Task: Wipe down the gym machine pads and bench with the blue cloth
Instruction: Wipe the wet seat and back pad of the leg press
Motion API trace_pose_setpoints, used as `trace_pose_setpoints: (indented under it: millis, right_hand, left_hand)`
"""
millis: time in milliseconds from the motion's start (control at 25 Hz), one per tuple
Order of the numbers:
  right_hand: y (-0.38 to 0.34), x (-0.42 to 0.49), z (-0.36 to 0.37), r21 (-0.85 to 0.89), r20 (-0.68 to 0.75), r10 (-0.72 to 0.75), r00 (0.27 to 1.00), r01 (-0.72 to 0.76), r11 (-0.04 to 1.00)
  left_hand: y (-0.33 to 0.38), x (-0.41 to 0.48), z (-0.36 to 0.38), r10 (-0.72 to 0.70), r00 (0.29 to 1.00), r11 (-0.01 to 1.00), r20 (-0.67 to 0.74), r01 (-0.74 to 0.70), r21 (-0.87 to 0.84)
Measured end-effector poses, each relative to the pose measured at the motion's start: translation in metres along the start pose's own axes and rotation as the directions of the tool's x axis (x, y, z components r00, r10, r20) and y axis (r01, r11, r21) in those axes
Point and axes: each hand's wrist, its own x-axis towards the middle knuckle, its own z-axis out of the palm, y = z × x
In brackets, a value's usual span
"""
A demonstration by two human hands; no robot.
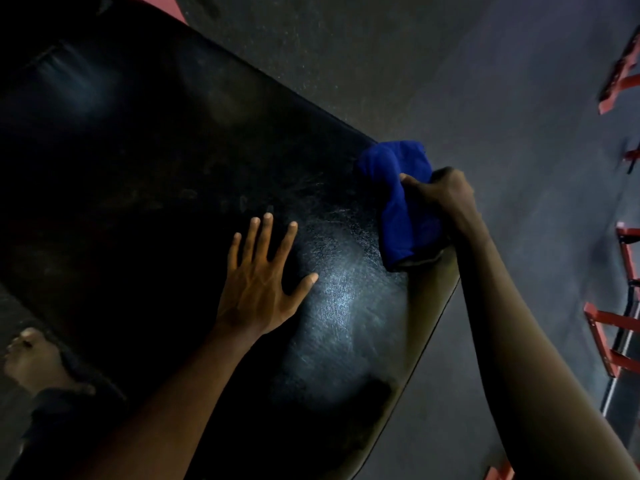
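Gripping the bunched cloth (398, 199), the right hand (441, 199) had its fingers curled round it at the bench (156, 168) edge. The left hand (258, 282) lay flat, fingers spread, bracing the pad. The cloth looked soft and light, best held bunched.

Dim view, with one pale glare patch.
Your black bench pad (156, 174) swallows most of the light. A soft sheen near its right edge picks out fine scratches, and a fainter one shows at upper left. Your left hand (258, 289) is warmly lit, your right hand (440, 199) darker. The blue cloth (394, 202) stays vivid. The red frames (620, 327) at the right edge are blurred and lean with wide-angle distortion.
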Motion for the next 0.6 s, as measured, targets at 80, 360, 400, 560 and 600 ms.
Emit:
trace_pose_setpoints:
  millis: [80,360,400,560,600]
  right_hand:
    - [-0.003,0.0,0.001,0.064,0.041,0.025,0.999,-0.028,0.998]
    - [-0.029,-0.035,-0.018,0.213,0.078,-0.048,0.996,0.03,0.977]
    - [-0.034,-0.042,-0.03,0.172,-0.019,-0.107,0.994,0.108,0.979]
    - [-0.05,-0.068,-0.051,-0.195,-0.374,-0.374,0.848,0.323,0.926]
    - [-0.051,-0.073,-0.039,-0.265,-0.309,-0.416,0.856,0.342,0.901]
  left_hand:
    - [0.0,0.001,0.0,-0.001,1.0,1.0,-0.005,0.001,0.001]
    - [0.0,0.0,0.0,0.003,1.0,1.0,-0.004,-0.003,0.004]
    - [0.0,0.0,0.0,0.003,1.0,1.0,-0.005,-0.003,0.001]
    - [0.0,0.0,0.0,-0.002,1.0,1.0,-0.005,0.002,0.018]
    - [0.0,0.0,-0.001,-0.002,1.0,1.0,-0.008,0.002,0.018]
